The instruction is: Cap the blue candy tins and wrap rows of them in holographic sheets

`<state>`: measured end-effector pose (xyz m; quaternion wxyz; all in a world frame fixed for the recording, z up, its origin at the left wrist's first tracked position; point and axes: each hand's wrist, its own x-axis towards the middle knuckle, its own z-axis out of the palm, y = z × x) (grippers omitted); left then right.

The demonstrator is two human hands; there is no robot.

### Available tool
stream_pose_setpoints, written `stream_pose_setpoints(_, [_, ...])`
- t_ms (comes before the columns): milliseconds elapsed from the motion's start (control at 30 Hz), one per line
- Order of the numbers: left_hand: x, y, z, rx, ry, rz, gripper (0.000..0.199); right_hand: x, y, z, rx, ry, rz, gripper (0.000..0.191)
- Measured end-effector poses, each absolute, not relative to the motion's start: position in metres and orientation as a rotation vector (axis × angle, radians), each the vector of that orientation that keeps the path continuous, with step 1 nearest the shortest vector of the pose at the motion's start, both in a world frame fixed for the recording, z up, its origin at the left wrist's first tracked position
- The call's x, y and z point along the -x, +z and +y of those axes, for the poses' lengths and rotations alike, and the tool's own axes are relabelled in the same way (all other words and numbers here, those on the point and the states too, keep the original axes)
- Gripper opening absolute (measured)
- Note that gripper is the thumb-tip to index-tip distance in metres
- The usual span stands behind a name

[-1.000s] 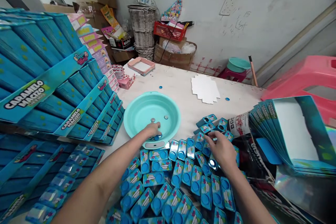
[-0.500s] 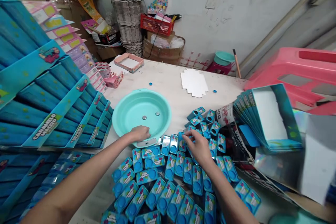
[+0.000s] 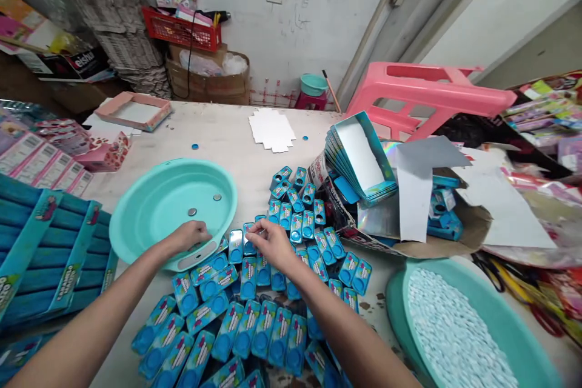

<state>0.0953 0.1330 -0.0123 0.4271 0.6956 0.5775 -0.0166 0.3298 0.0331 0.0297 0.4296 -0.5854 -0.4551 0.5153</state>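
My left hand (image 3: 188, 237) is inside the near rim of a turquoise plastic basin (image 3: 150, 206), its fingers curled; what they hold, if anything, is hidden. Two small round metallic discs (image 3: 192, 212) lie on the basin floor. My right hand (image 3: 275, 245) is over the small blue printed tins (image 3: 249, 277), thumb and fingertips pinched together. Whatever sits in that pinch is too small to make out. Many such tins lie in rows before me, most with a round blue disc at one end. Several at the back (image 3: 300, 177) show a dark round hole instead.
Blue display boxes (image 3: 50, 248) stand at left. On the right are nested blue trays (image 3: 361, 157), a cardboard box (image 3: 473, 218) with tins, and a turquoise tub (image 3: 404, 309) of pale pellets. A pink stool (image 3: 422, 94) lies behind. White card (image 3: 271, 130) rests on the table.
The view has swung to the right, bringing the tub of pellets and the cardboard box into sight. Both hands stay at nearly the same places by the basin rim and tins.
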Motion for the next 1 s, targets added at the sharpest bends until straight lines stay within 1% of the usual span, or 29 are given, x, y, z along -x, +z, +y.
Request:
stream_pose_setpoints(67, [-0.117, 0.010, 0.126, -1.662, 0.213, 1.531, 0.031, -0.323, 0.030, 0.030, 1.351, 1.491, -0.733, 0.027])
stream_pose_setpoints(133, [-0.150, 0.034, 0.110, -1.710, 0.481, 1.505, 0.032, -0.315, 0.031, 0.029, 1.138, 1.657, -0.295, 0.036])
stream_pose_setpoints(167, [-0.169, 0.046, 0.100, -1.783, 0.538, 1.443, 0.030, -0.312, 0.032, 0.028, 1.024, 1.714, -0.111, 0.038])
stream_pose_setpoints(267, [-0.221, 0.067, 0.070, -2.045, 0.463, 1.117, 0.024, -0.316, 0.036, 0.027, 0.799, 1.751, 0.186, 0.039])
stream_pose_setpoints(333, [-0.242, 0.072, 0.060, -2.117, 0.396, 0.958, 0.027, -0.328, 0.039, 0.024, 0.740, 1.694, 0.219, 0.033])
stream_pose_setpoints(400, [-0.251, 0.073, 0.057, -2.084, 0.367, 0.906, 0.030, -0.344, 0.042, 0.018, 0.702, 1.658, 0.228, 0.027])
stream_pose_setpoints(500, [-0.259, 0.069, 0.059, -1.963, 0.376, 0.932, 0.031, -0.368, 0.042, 0.006, 0.681, 1.663, 0.245, 0.022])
stream_pose_setpoints(600, [-0.272, 0.066, 0.058, -1.978, 0.341, 0.971, 0.026, -0.385, 0.040, -0.008, 0.689, 1.666, 0.248, 0.017])
stream_pose_setpoints(800, [-0.305, 0.064, 0.040, -2.298, 0.045, 0.875, 0.022, -0.412, 0.038, -0.031, 0.767, 1.689, 0.270, 0.019])
stream_pose_setpoints(933, [-0.321, 0.066, 0.025, -2.312, 0.142, 0.929, 0.017, -0.428, 0.038, -0.044, 0.704, 1.703, 0.326, 0.019])
stream_pose_setpoints(1000, [-0.327, 0.067, 0.019, -2.321, 0.198, 1.017, 0.016, -0.434, 0.038, -0.051, 0.712, 1.681, 0.327, 0.013])
